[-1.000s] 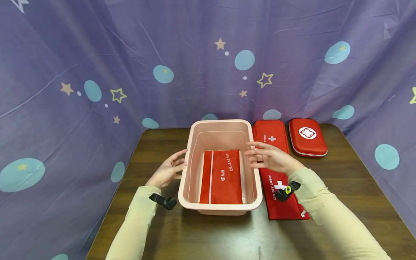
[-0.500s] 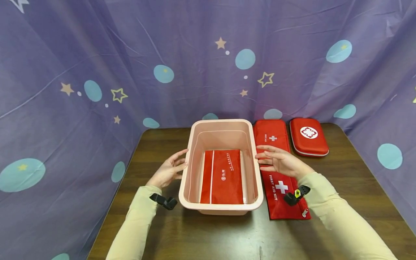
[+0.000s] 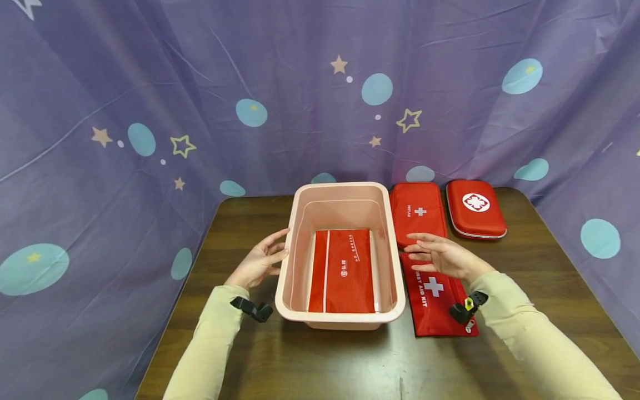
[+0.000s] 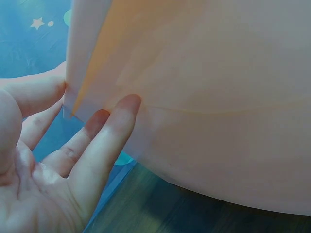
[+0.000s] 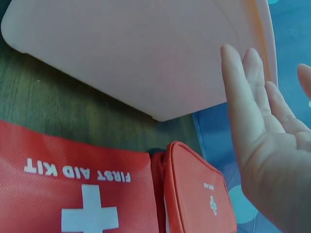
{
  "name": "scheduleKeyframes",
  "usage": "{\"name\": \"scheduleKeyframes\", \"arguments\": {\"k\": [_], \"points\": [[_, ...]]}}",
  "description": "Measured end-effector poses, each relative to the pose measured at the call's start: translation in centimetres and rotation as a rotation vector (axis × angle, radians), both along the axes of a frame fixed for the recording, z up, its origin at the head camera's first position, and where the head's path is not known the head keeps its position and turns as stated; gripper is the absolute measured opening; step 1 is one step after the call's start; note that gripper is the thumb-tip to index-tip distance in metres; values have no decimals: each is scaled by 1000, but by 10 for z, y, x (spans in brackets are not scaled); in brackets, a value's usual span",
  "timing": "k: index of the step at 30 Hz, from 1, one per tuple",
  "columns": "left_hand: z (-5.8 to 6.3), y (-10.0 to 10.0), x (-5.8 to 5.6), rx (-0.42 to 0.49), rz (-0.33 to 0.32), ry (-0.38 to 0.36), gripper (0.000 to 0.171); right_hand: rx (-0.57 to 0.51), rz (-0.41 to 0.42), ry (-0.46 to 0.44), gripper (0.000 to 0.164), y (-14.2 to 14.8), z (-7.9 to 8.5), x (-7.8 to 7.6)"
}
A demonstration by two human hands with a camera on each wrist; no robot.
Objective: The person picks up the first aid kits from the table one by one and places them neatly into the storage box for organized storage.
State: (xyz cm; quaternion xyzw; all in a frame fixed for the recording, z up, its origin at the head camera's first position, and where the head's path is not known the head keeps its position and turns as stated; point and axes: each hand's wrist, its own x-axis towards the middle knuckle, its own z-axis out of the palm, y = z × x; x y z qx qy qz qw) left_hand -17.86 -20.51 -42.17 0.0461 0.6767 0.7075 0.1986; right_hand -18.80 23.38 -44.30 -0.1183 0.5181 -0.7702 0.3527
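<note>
A pale pink plastic basin (image 3: 340,318) stands on the table, with a flat red pouch (image 3: 345,272) lying inside it. My left hand (image 3: 257,261) touches the basin's left side; in the left wrist view its extended fingertips (image 4: 129,103) meet the outer wall below the rim. My right hand (image 3: 445,256) hovers to the right of the basin with fingers extended, apart from it and holding nothing. Beneath that hand lies a flat red first aid pouch (image 5: 90,213) with a white cross, partly covered in the head view. Behind it is a thicker red first aid bag (image 3: 417,214).
A red hard-shell case (image 3: 476,210) with a round white emblem sits at the table's back right. The wooden table (image 3: 345,366) meets a purple curtain (image 3: 320,111) with stars and blue spots at its back and sides.
My right hand has moved away from above the basin's right rim, going right over the first aid pouches. The left hand has stayed at the basin's left side.
</note>
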Motion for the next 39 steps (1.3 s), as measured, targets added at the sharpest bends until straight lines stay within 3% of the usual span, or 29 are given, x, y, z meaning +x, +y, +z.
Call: {"name": "scheduleKeyframes", "arguments": {"k": [13, 26, 39], "points": [[-1, 0, -1, 5, 8, -11, 62, 171, -57, -11, 22, 24, -5, 5], [-2, 0, -1, 4, 12, -9, 62, 451, -63, 34, 63, 47, -30, 13], [1, 2, 1, 5, 24, -14, 61, 836, -92, 215, 62, 37, -47, 22]]}}
